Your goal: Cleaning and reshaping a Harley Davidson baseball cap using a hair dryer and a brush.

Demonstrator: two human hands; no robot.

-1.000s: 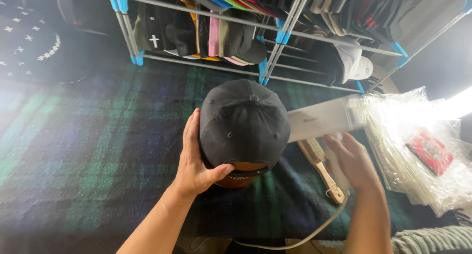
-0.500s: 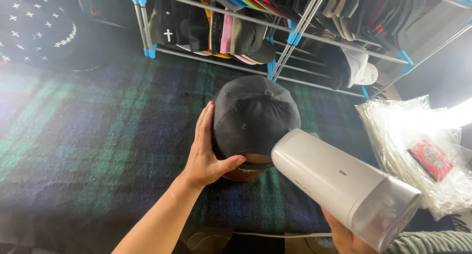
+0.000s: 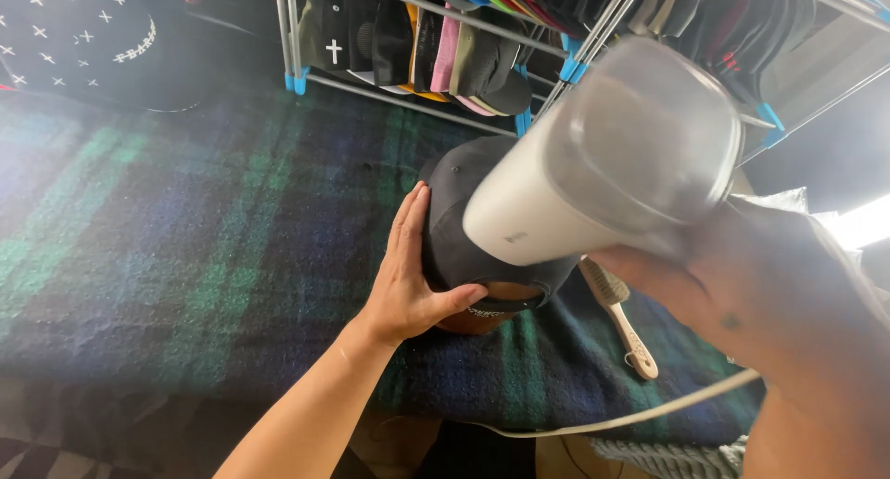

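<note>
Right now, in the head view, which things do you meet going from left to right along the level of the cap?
Plaid blanket → left hand → black cap → white handheld appliance → wooden brush → right hand.

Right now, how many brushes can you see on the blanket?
1. The brush lies on the plaid blanket, right of the black cap, near the white cord. The steamer may hide others.

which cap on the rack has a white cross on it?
The black cap at the rack's left end, beside the blue-jointed upright. The caps next to it are plain black, pink, olive and yellow.
</note>
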